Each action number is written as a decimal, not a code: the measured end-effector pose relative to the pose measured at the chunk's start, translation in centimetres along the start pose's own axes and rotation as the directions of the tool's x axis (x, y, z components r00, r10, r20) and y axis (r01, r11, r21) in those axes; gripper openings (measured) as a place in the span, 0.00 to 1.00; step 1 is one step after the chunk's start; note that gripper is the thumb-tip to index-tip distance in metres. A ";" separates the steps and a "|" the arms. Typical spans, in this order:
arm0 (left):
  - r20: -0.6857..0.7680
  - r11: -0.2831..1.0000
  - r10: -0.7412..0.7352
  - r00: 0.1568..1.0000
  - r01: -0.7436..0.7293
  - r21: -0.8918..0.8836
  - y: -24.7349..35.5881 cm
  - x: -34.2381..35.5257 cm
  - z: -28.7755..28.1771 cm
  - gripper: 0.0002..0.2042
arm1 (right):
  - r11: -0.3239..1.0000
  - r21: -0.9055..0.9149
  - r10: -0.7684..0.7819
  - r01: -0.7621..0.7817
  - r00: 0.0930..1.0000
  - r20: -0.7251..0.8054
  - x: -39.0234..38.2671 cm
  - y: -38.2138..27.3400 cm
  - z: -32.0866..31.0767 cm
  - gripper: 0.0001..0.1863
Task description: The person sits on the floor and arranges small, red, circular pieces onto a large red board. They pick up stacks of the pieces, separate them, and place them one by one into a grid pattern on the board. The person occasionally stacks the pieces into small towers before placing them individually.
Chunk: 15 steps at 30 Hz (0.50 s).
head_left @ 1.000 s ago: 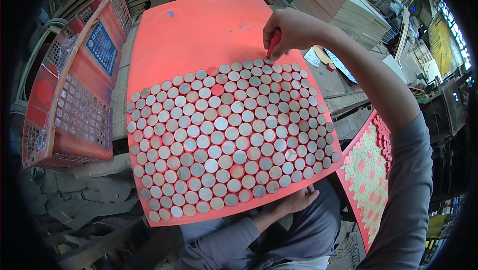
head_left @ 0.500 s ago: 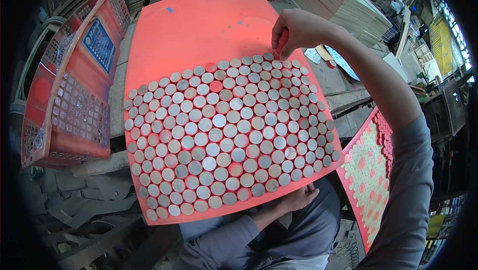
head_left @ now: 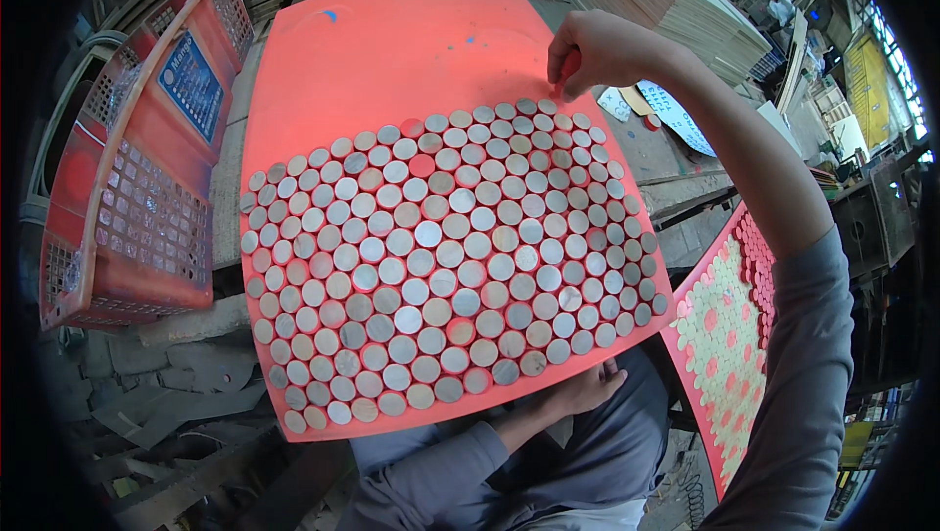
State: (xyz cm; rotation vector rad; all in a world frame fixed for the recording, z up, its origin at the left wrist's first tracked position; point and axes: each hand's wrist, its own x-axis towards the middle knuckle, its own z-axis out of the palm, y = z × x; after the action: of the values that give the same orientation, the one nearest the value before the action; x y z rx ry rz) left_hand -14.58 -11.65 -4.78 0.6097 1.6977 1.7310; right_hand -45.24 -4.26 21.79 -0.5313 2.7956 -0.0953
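Fingertips of the right hand [head_left: 599, 51] were pinched together at the far right corner of the red board [head_left: 392, 51], lifted slightly since earlier; discs [head_left: 441, 257] remained packed across its near half. The left hand [head_left: 578, 389] gripped the near edge.

Orange-red board [head_left: 392, 51] under honeycomb-packed grey and reddish discs [head_left: 441, 267]; red perforated crate [head_left: 137, 218]; grey sleeves [head_left: 803, 374].

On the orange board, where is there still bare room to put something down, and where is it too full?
The flat orange board is bare on its far part, between the top row of round discs and the far edge, left of the right hand. The near part is packed with discs up to the edge by the left hand.
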 end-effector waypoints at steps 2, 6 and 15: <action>-0.005 1.000 0.016 1.000 -0.016 0.008 0.1 0.0 0.0 0.11 | 0.999 0.007 0.034 -0.035 0.996 0.077 0.0 0.2 0.1 0.14; -0.029 0.999 0.040 0.999 -0.040 0.008 -0.4 -0.1 0.3 0.11 | 0.999 -0.033 -0.001 0.004 0.995 0.096 -0.3 -0.3 0.2 0.15; -0.036 0.998 0.063 0.997 -0.064 -0.017 -0.8 0.1 0.6 0.10 | 0.998 0.017 0.055 -0.056 0.997 0.062 -0.9 -0.7 -0.1 0.16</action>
State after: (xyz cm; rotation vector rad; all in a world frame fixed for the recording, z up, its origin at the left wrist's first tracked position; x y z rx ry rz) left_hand -14.13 -11.23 -5.55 0.6349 1.7014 1.8094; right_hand -44.19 -4.57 22.25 -0.4437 2.7441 -0.0918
